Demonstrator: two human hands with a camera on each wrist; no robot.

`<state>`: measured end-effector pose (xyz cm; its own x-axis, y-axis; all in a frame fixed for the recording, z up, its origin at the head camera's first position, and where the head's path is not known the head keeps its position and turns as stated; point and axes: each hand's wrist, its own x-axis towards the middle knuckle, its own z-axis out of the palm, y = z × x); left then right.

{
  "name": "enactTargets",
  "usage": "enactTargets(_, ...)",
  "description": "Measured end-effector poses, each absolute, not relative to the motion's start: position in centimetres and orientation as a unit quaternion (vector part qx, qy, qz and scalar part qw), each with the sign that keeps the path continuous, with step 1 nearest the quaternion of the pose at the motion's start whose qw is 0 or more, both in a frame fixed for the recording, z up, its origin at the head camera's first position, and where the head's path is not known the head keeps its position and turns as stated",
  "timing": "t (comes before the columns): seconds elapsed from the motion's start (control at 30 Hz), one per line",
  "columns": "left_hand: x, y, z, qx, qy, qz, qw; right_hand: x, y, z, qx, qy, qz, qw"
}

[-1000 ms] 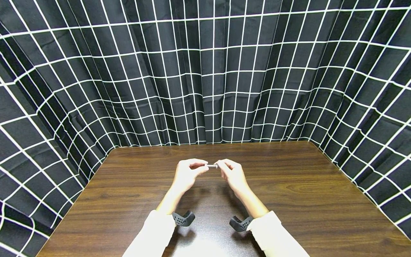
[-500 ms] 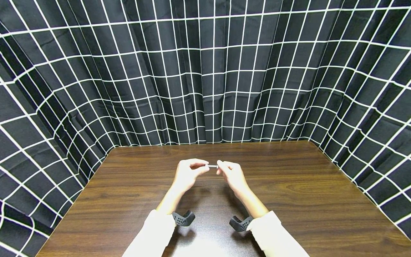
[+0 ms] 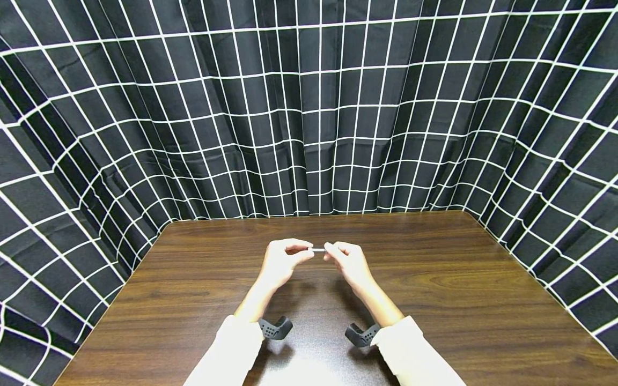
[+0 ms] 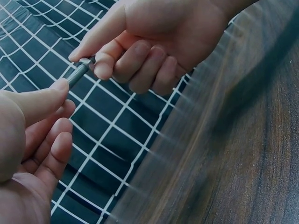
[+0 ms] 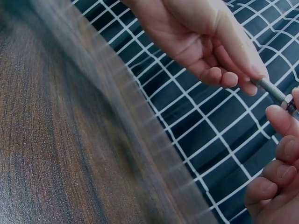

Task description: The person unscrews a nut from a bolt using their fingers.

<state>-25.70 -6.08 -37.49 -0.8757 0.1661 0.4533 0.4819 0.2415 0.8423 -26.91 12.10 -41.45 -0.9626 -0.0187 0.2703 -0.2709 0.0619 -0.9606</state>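
Observation:
A threaded metal bolt (image 3: 318, 250) lies level in the air between the two hands, above the table. My left hand (image 3: 282, 261) pinches its left end between thumb and fingers, which hide that end. On the bolt's right part sits a hex nut (image 4: 85, 61), also plain in the right wrist view. My right hand (image 3: 351, 262) has its thumb and index finger (image 5: 276, 117) on either side of this nut, its other fingers curled. A length of bare thread (image 5: 272, 88) shows between the left fingertips and the nut.
Both hands are over a brown wood-grain table (image 3: 193, 279). Behind and beside it hangs a black curtain (image 3: 309, 123) with a white grid. Dark wrist mounts (image 3: 277, 328) sit at the cuffs of light sleeves (image 3: 232, 348).
My right thumb and fingers shift slightly about the nut, which they now cover in the head view. The left hand and the bolt stay almost still.

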Motion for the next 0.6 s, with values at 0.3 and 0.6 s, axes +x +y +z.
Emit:
enactTargets(0.3,-28.2,-6.4,-40.2,-0.207,-0.775,-0.583,0.132,-27.0,12.1,-41.5,0.1,-0.728,0.669,0.108)
enactTargets(0.6,-28.8,-6.6,-40.7,-0.21,-0.765,-0.595,0.13,-27.0,12.2,-41.5,0.111,-0.721,0.674,0.114)
